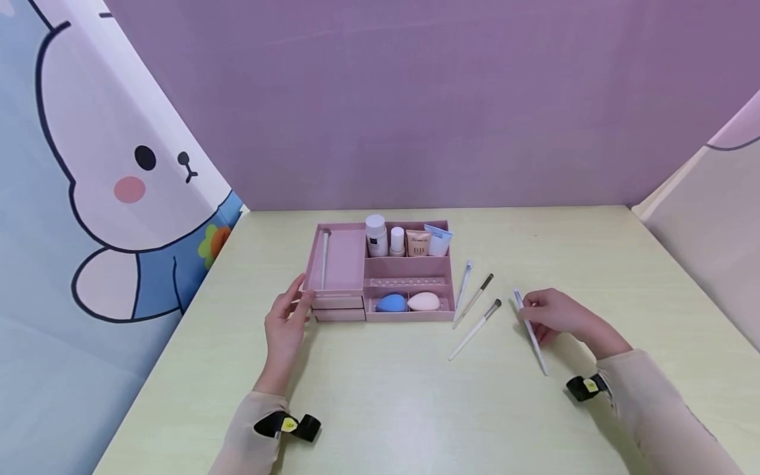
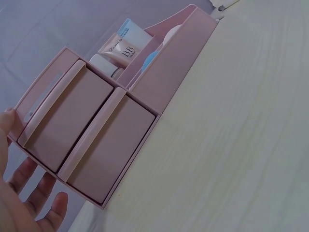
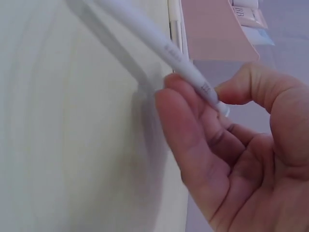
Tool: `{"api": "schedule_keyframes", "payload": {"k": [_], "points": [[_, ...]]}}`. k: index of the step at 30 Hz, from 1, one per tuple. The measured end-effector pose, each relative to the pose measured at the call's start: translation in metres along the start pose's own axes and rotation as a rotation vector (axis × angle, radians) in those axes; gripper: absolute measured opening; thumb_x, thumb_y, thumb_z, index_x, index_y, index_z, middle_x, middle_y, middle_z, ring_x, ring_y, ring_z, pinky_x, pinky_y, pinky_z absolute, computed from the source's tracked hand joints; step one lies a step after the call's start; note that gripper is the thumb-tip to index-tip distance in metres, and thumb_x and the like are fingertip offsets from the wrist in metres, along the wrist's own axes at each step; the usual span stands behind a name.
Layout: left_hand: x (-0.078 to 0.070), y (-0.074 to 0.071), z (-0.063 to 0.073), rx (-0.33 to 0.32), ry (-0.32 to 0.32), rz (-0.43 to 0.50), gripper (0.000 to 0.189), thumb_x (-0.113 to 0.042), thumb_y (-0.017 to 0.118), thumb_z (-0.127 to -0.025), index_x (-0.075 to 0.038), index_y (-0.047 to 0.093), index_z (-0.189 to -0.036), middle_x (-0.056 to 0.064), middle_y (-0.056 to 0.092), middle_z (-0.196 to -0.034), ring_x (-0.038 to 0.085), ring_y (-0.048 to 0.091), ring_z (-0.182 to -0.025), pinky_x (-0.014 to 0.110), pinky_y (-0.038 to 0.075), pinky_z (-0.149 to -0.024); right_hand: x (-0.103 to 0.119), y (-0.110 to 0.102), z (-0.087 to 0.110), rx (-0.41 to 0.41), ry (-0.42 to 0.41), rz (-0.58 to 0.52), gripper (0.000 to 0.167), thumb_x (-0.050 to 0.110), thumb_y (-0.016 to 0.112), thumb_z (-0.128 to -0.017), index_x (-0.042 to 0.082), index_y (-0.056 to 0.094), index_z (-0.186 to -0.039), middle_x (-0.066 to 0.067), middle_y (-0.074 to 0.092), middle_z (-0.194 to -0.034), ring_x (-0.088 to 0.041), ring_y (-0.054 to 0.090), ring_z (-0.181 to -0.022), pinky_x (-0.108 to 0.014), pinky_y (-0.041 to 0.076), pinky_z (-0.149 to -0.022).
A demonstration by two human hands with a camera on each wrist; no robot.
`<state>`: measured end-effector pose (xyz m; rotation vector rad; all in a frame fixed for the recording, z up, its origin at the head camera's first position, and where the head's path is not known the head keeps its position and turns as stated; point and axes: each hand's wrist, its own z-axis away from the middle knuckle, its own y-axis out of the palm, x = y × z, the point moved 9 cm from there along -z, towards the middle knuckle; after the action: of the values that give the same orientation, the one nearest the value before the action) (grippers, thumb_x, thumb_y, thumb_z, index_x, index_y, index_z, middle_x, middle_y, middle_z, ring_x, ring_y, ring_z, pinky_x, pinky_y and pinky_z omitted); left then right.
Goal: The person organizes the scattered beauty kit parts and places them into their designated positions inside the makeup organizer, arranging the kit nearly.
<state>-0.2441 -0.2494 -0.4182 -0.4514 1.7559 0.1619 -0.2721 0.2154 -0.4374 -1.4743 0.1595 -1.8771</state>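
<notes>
My right hand (image 1: pixel 555 313) pinches a slim white makeup brush (image 1: pixel 533 336) between thumb and fingertips, just above the table at the right. Lettering is printed along its handle (image 3: pixel 166 50); its bristles cannot be made out. My left hand (image 1: pixel 287 323) rests against the front left corner of a pink cosmetics organizer (image 1: pixel 410 267), thumb at the corner and other fingers loosely spread beside its left wall. In the organizer's top left tray lies another brush (image 1: pixel 324 260). Between the organizer and my right hand, three brushes lie on the table, one of them dark-tipped with a white handle (image 1: pixel 475 330).
The organizer's back compartment holds a white bottle (image 1: pixel 377 236), a smaller white-capped bottle (image 1: pixel 397 242), a BB cream tube (image 1: pixel 418 243) and a blue-white tube (image 1: pixel 439 241). In front sit a blue sponge (image 1: pixel 392 303) and a pink sponge (image 1: pixel 424 301). Two drawers (image 2: pixel 106 150) are closed.
</notes>
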Motion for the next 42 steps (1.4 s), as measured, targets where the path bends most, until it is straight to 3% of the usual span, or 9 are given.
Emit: {"api": "schedule_keyframes", "payload": {"k": [3,7,10,19,31,42], "points": [[-0.010,0.000,0.003,0.002,0.000,0.000,0.038,-0.011,0.065,-0.098,-0.007,0.062,-0.136,-0.007,0.058,-0.095,0.003,0.057,-0.081,0.019,0.056,-0.067,0.002,-0.002,-0.002,-0.020,-0.020,-0.050,0.013,0.007,0.055,-0.094,-0.005,0.055,-0.089,-0.008,0.062,-0.065,-0.022,0.064,-0.055,-0.035,0.059,-0.052],[-0.012,0.000,0.004,0.003,-0.010,-0.001,0.039,-0.006,0.064,-0.097,-0.003,0.060,-0.136,-0.007,0.058,-0.094,0.002,0.056,-0.079,0.019,0.055,-0.067,0.009,-0.002,-0.003,-0.058,-0.059,-0.121,0.019,0.007,0.056,-0.093,-0.011,0.056,-0.099,-0.008,0.062,-0.066,-0.020,0.064,-0.056,-0.036,0.059,-0.053],[-0.003,-0.001,0.001,-0.003,-0.006,0.002,0.039,-0.008,0.065,-0.098,-0.006,0.061,-0.137,-0.007,0.059,-0.095,0.003,0.057,-0.080,0.018,0.055,-0.066,0.014,0.000,-0.003,-0.084,-0.080,-0.171,0.022,0.006,0.056,-0.093,-0.014,0.056,-0.102,-0.008,0.063,-0.066,-0.020,0.064,-0.056,-0.036,0.060,-0.054],[-0.002,-0.001,0.002,-0.011,0.008,0.007,0.039,-0.013,0.066,-0.097,-0.009,0.063,-0.136,-0.008,0.060,-0.095,0.005,0.058,-0.081,0.018,0.055,-0.067,0.029,0.010,-0.009,-0.109,-0.131,-0.263,0.023,0.002,0.055,-0.092,-0.018,0.053,-0.103,-0.007,0.063,-0.067,-0.016,0.062,-0.054,-0.034,0.060,-0.053],[-0.003,-0.001,0.002,-0.005,0.001,0.009,0.039,-0.013,0.066,-0.098,-0.010,0.063,-0.136,-0.006,0.059,-0.097,0.004,0.058,-0.083,0.017,0.054,-0.066,0.057,0.029,-0.017,-0.065,-0.216,-0.261,0.025,-0.001,0.056,-0.091,-0.021,0.051,-0.105,-0.011,0.065,-0.067,-0.016,0.063,-0.053,-0.037,0.060,-0.053],[-0.005,-0.001,0.003,0.007,-0.007,0.003,0.042,-0.012,0.066,-0.097,-0.009,0.060,-0.138,-0.007,0.059,-0.098,0.003,0.057,-0.082,0.017,0.054,-0.066,0.085,0.046,-0.022,-0.028,-0.232,-0.271,0.021,-0.002,0.057,-0.093,-0.019,0.053,-0.105,-0.015,0.065,-0.072,-0.015,0.062,-0.054,-0.037,0.060,-0.054]]}}
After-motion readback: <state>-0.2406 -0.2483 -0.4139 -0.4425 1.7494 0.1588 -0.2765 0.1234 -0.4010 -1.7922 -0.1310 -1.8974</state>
